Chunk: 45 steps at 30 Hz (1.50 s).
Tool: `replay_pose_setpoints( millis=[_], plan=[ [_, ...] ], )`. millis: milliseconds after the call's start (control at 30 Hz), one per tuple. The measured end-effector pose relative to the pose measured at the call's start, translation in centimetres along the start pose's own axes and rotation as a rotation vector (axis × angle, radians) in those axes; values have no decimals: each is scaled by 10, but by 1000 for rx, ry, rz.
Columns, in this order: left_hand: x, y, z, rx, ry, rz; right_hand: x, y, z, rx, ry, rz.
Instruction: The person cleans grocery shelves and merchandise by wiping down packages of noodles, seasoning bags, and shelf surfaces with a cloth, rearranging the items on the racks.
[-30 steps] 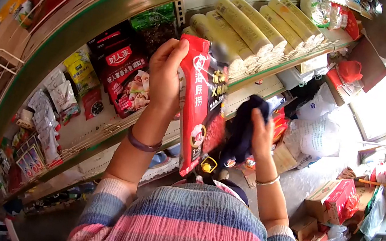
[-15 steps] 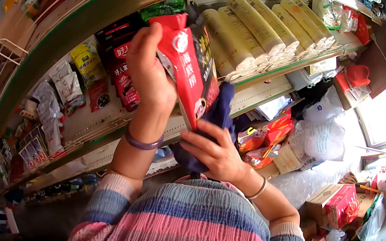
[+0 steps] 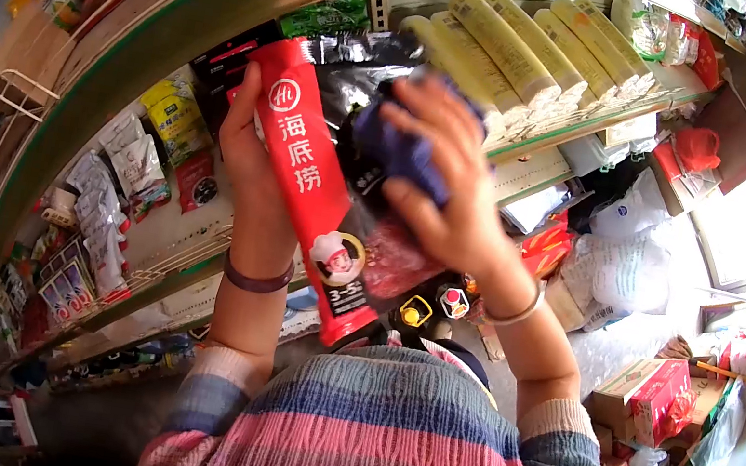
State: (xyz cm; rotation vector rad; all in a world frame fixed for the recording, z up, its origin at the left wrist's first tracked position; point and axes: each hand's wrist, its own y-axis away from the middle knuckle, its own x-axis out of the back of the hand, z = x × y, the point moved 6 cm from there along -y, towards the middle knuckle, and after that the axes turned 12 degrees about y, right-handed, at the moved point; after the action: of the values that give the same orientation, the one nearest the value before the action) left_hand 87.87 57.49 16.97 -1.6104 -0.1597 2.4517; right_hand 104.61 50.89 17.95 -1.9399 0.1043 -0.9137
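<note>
A red and black food packet (image 3: 308, 179) is held up before my chest, its printed front facing me. My left hand (image 3: 257, 161) grips it along the left edge, the fingers mostly behind it. Pressed against the packet's upper right part is a dark blue cloth (image 3: 407, 141), bunched under my right hand (image 3: 451, 172). The fingers of that hand are bent over the cloth and a little blurred. The cloth hides part of the packet's black side.
Yellow rolls (image 3: 505, 44) lie stacked on the shelf (image 3: 586, 120) ahead. Seasoning packets (image 3: 172, 118) stand on the shelf to the left. At the right are white plastic bags (image 3: 627, 263) and a red and brown carton (image 3: 644, 398).
The packet has turned so its front faces me. My right hand and the cloth have moved from its lower end up to its upper right part.
</note>
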Motion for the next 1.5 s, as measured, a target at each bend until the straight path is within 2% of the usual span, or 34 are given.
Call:
replay_pose_setpoints(
  millis=[33,67,200,233,267,300,367,400,467,533,633,733,767,867,933,1000,1067,1133,1200,1267,1333,1400,1467,1500],
  plan=[
    [13,-3,9,-56,-46,76,-9,9,-3,-1,-59,-17],
    [26,-5,18,-15,-84,64,-19,23,-10,2,-121,-41],
    [84,-6,87,-174,-134,-4,-69,97,-21,-91,-295,-337],
    [80,2,91,-55,-43,-198,-79,108,-17,-170,-364,-387],
    [90,8,102,-161,-127,8,-87,112,-15,-248,-432,-437],
    [83,16,103,-134,-18,-79,-95,116,-13,-324,-498,-487],
    [68,32,106,-26,109,-207,-95,104,-3,-412,-560,-429],
    [93,38,126,-198,-16,49,-92,91,-1,-457,-593,-402],
    [110,57,148,-318,-175,38,-81,56,2,-425,-487,-312],
    [124,78,164,-484,-246,167,-85,25,-1,-435,-628,-137],
    [150,113,186,-715,-351,371,-111,-4,-12,-360,-580,-146],
    [148,147,196,-652,-264,337,-128,-31,-31,-202,-528,-78],
    [139,156,197,-617,-297,246,-138,-37,-34,-202,-536,-82],
    [155,198,216,-654,-199,370,-184,-54,-52,-285,-785,-86],
    [151,218,219,-725,-176,349,-208,-69,-77,-138,-745,-77],
    [159,233,224,-718,-172,417,-233,-77,-103,132,-578,-84],
    [159,239,220,-730,-154,463,-295,-52,-113,273,-381,-469],
    [157,244,220,-749,-150,497,-292,-35,-124,261,-129,-631],
    [159,250,216,-778,-148,517,-275,-29,-133,261,-311,-503],
    [175,258,217,-809,-125,579,-264,-4,-149,152,-560,-875],
    [166,255,210,-836,-173,590,-254,18,-167,167,-953,-900],
    [149,244,203,-852,-219,566,-252,33,-160,4,-864,-870],
    [139,244,192,-871,-269,553,-236,29,-153,47,-738,-808],
    [141,254,190,-875,-267,441,-220,20,-152,94,-768,-706]
  ],
)
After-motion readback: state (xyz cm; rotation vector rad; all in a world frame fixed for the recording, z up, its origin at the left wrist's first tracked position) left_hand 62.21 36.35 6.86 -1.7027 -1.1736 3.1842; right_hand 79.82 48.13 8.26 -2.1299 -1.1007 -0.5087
